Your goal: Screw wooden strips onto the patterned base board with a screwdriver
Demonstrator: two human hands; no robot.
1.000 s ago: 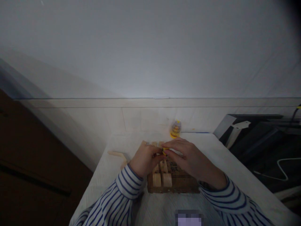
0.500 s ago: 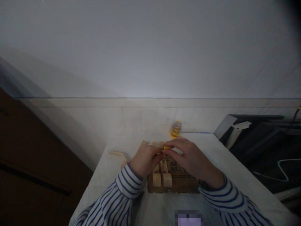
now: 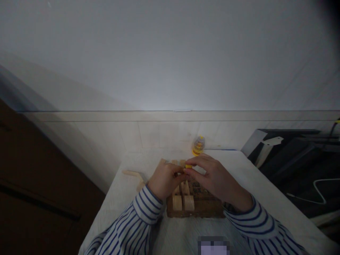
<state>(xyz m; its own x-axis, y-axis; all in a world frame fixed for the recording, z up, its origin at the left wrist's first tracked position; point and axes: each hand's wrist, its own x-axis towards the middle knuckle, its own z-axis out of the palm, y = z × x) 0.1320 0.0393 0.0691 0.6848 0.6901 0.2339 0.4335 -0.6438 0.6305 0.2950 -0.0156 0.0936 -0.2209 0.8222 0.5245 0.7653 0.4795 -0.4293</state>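
Both my hands meet over a brown wooden board that carries pale wooden slats. My right hand pinches a small yellow tool at its top, held upright over the slats. My left hand is curled beside it, its fingers closed against the slats and the tool's lower part. What exactly the left fingers grip is hidden. Both sleeves are white with blue stripes.
A small yellow and clear container stands at the far edge of the white table. Loose pale wood pieces lie to the left. Dark furniture with a white cable sits to the right; a brown door lies left.
My right hand has crept slightly left and up with the yellow tool; the left hand has barely shifted. The board and slats stay put.
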